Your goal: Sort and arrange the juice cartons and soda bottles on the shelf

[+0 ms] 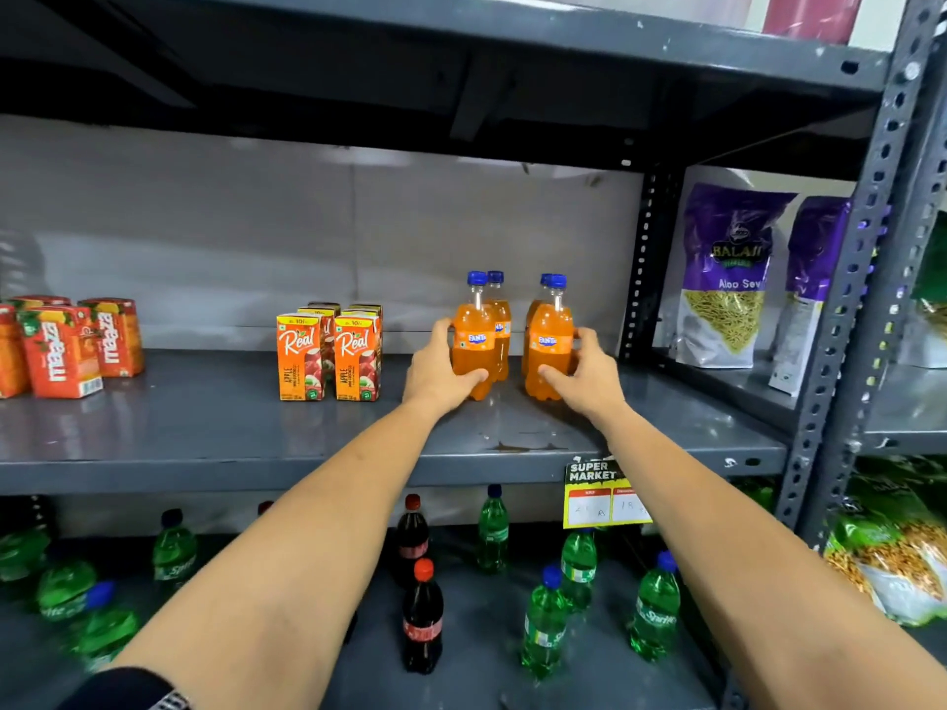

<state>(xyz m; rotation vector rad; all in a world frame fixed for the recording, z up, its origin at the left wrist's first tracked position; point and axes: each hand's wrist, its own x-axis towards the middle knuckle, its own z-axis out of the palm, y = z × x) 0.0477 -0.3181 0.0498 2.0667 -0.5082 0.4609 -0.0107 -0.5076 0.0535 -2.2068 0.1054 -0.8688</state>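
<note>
Bare shelf [205, 422] lies open between my Real apple cartons [328, 358] and the Maaza cartons [66, 345]; Fanta bottles [512, 335] crowd the right upright [640, 258].

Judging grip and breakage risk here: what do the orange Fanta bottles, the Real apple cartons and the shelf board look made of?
Fanta bottles: likely clear plastic, glossy, orange drink visible through them. Real apple cartons: printed paperboard, folded edges. Shelf board: painted grey metal, seemingly, with chipped spots.

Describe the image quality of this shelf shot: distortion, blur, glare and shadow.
Head view: wide-angle bending curves the shelf edge and tilts the right upright; the hands and the Fanta bottles are sharp; the green bottles at lower left smear into blur; soft glare lies on the shelf top, deep shadow under the upper shelf.
</note>
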